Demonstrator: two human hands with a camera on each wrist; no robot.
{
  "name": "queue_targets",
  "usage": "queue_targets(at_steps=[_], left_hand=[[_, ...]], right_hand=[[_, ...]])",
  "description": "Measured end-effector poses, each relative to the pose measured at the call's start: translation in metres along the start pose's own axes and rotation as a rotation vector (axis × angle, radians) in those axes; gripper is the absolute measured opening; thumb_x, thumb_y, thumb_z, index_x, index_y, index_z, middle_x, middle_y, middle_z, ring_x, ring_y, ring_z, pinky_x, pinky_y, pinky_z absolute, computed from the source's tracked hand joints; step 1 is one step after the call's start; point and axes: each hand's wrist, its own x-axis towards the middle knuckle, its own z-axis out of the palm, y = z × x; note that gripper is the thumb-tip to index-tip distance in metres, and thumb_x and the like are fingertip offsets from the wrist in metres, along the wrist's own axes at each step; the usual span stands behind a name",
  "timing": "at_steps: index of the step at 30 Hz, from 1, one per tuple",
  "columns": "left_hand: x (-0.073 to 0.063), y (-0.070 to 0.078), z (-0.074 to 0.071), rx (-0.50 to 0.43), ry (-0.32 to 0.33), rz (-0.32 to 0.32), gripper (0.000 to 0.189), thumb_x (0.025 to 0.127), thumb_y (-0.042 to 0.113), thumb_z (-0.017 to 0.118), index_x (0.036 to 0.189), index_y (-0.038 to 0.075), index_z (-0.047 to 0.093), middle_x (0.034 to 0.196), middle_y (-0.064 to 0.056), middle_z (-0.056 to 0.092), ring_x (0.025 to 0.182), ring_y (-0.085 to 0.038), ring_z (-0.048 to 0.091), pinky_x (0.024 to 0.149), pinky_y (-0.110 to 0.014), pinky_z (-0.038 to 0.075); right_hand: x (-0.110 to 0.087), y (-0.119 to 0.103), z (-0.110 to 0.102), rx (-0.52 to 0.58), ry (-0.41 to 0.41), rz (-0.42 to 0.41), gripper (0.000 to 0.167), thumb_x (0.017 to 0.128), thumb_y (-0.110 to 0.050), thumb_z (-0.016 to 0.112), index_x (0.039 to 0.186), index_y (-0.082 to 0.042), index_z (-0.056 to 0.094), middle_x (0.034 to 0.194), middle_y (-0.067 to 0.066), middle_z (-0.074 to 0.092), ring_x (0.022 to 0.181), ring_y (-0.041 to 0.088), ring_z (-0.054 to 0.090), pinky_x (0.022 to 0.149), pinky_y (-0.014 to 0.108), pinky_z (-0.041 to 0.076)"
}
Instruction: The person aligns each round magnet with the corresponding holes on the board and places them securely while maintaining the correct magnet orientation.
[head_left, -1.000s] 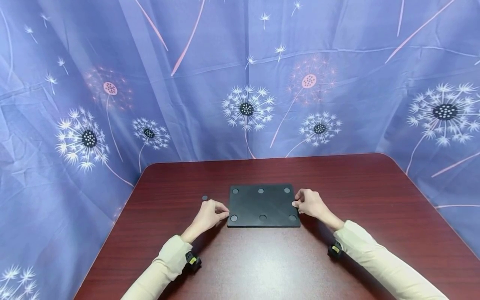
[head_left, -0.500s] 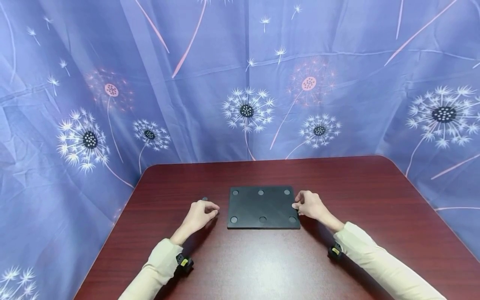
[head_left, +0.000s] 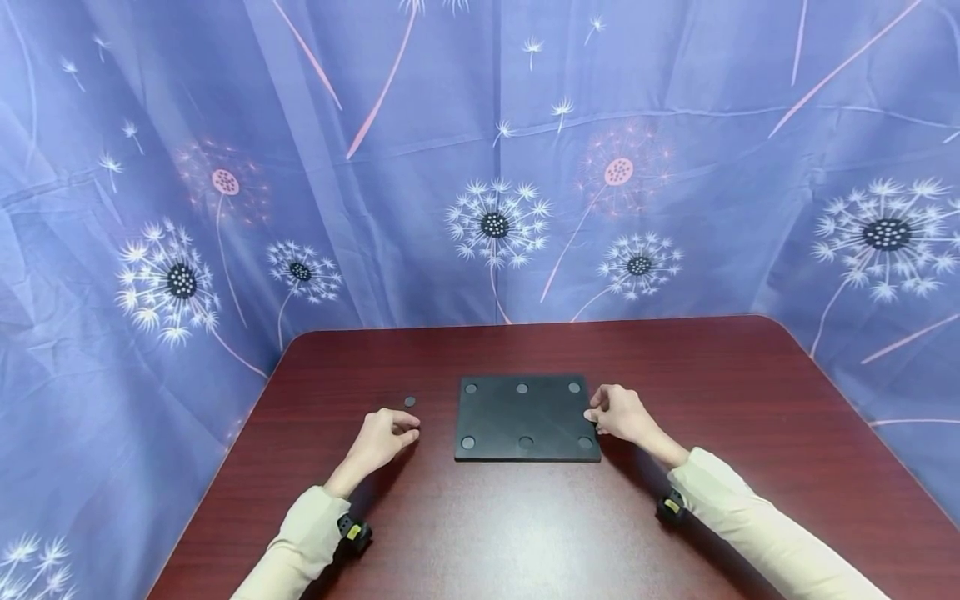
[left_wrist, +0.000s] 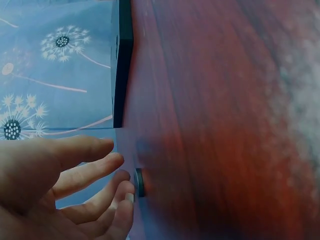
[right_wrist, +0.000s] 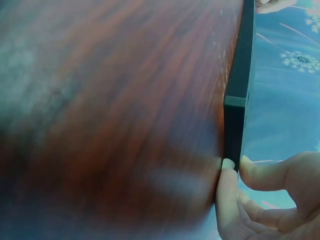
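1. On the dark red wooden table (head_left: pixel 525 533), toward its far half, lies a black rectangular board (head_left: pixel 495 414), flat, with its longer sides running from left to right.
2. Its upper face bears six round marks (head_left: pixel 468 442), three along the far side and three along the near side; the near middle one and the near right one look darker than the others.
3. At the right edge of this board is the right hand (head_left: pixel 621 412). It pinches the edge: in the right wrist view the thumb touches the upper face and a finger lies against the opposite side.
4. To the left of the board, apart from it, is the left hand (head_left: pixel 377 442). Its fingers are loosely bent, and a narrow gap separates the thumb from the index finger.
5. Just beyond these fingers, a small dark disc (head_left: pixel 409 402) lies flat on the table, left of the board and well apart from it.
6. Both arms wear pale sleeves (head_left: pixel 757 517), and each wrist carries a black device (head_left: pixel 354 532) with a yellow patch.
7. Behind the table hangs a blue curtain (head_left: pixel 420 217) with a dandelion print.
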Motion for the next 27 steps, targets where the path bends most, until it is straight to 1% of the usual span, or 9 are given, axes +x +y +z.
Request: queue_targets(at_steps=[1, 4, 7, 10, 14, 21, 23, 27], left_hand=[[-0.0004, -0.0006, -0.0003, 0.0, 0.0, -0.001, 0.015, 0.084, 0.007, 0.071, 0.098, 0.005, 0.076, 0.083, -0.003, 0.073, 0.067, -0.009, 0.063, 0.058, -0.023, 0.048], [-0.0009, -0.0022, -0.0018, -0.004, -0.006, -0.006, 0.016, 0.083, 0.008, 0.073, 0.098, 0.005, 0.075, 0.084, -0.004, 0.073, 0.064, -0.009, 0.062, 0.057, -0.023, 0.047], [-0.002, -0.0034, -0.0035, 0.004, -0.01, -0.019, 0.016, 0.081, 0.009, 0.075, 0.097, 0.006, 0.076, 0.086, -0.006, 0.073, 0.068, -0.011, 0.063, 0.06, -0.025, 0.05], [-0.0029, -0.0045, -0.0044, 0.017, -0.015, -0.044, 0.016, 0.079, 0.01, 0.078, 0.095, 0.007, 0.076, 0.089, -0.007, 0.072, 0.076, -0.014, 0.065, 0.065, -0.029, 0.052], [-0.0032, -0.0056, -0.005, 0.025, -0.021, -0.067, 0.017, 0.076, 0.008, 0.08, 0.093, 0.009, 0.076, 0.089, -0.008, 0.071, 0.081, -0.018, 0.066, 0.067, -0.031, 0.053], [-0.0039, -0.0061, -0.0066, 0.027, -0.007, -0.05, 0.017, 0.074, 0.006, 0.081, 0.09, 0.008, 0.075, 0.085, -0.007, 0.07, 0.08, -0.019, 0.066, 0.068, -0.031, 0.053], [-0.0039, -0.007, -0.0069, 0.029, -0.003, -0.042, 0.018, 0.073, 0.005, 0.081, 0.091, 0.007, 0.075, 0.084, -0.007, 0.07, 0.078, -0.019, 0.066, 0.068, -0.031, 0.053], [-0.0034, -0.0093, -0.007, 0.017, 0.004, -0.045, 0.02, 0.072, 0.003, 0.081, 0.091, 0.007, 0.075, 0.082, -0.005, 0.069, 0.075, -0.016, 0.065, 0.068, -0.03, 0.052]], right_hand=[[-0.0001, 0.0002, 0.0001, -0.002, 0.0, -0.012, 0.015, 0.086, -0.005, 0.069, 0.09, 0.005, 0.059, 0.074, 0.011, 0.065, 0.056, 0.011, 0.064, 0.052, 0.026, 0.053], [-0.0002, -0.0003, -0.0002, -0.001, 0.002, -0.006, 0.015, 0.086, -0.006, 0.069, 0.089, 0.004, 0.059, 0.073, 0.01, 0.064, 0.056, 0.011, 0.064, 0.052, 0.026, 0.053], [0.0005, 0.0001, -0.0003, -0.004, 0.0, -0.005, 0.015, 0.086, -0.006, 0.069, 0.089, 0.005, 0.059, 0.073, 0.011, 0.064, 0.056, 0.011, 0.064, 0.052, 0.027, 0.054], [0.0011, 0.0, -0.0004, -0.001, 0.0, 0.006, 0.015, 0.086, -0.006, 0.069, 0.089, 0.004, 0.06, 0.074, 0.01, 0.065, 0.056, 0.011, 0.064, 0.053, 0.027, 0.054], [0.0017, 0.0001, -0.0001, -0.003, -0.005, 0.007, 0.015, 0.086, -0.006, 0.069, 0.09, 0.005, 0.059, 0.074, 0.011, 0.065, 0.057, 0.011, 0.063, 0.053, 0.027, 0.054], [0.0023, -0.0003, -0.0004, -0.004, -0.003, 0.001, 0.015, 0.086, -0.006, 0.069, 0.09, 0.005, 0.06, 0.075, 0.011, 0.066, 0.056, 0.011, 0.064, 0.052, 0.026, 0.054], [0.002, -0.0004, -0.0005, -0.006, -0.003, 0.004, 0.015, 0.086, -0.007, 0.069, 0.09, 0.005, 0.06, 0.075, 0.011, 0.066, 0.056, 0.011, 0.064, 0.052, 0.026, 0.054], [0.0013, -0.0004, -0.0002, -0.003, -0.006, 0.005, 0.016, 0.086, -0.006, 0.069, 0.091, 0.005, 0.06, 0.076, 0.012, 0.066, 0.057, 0.011, 0.064, 0.053, 0.026, 0.054]])
